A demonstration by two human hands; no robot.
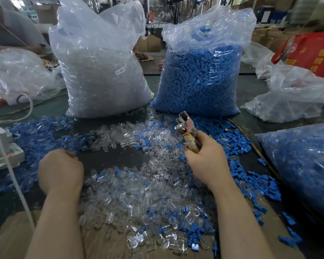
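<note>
Head view: right hand fists the pliers by the wrapped handles, head jutting above the fist; left hand curls into blue caps, contents unseen, so a blindly pinched cap may slip before reaching the jaws

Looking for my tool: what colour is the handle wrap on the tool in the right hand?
Yellowish tan handle wrap, best seen in the head view.
</note>
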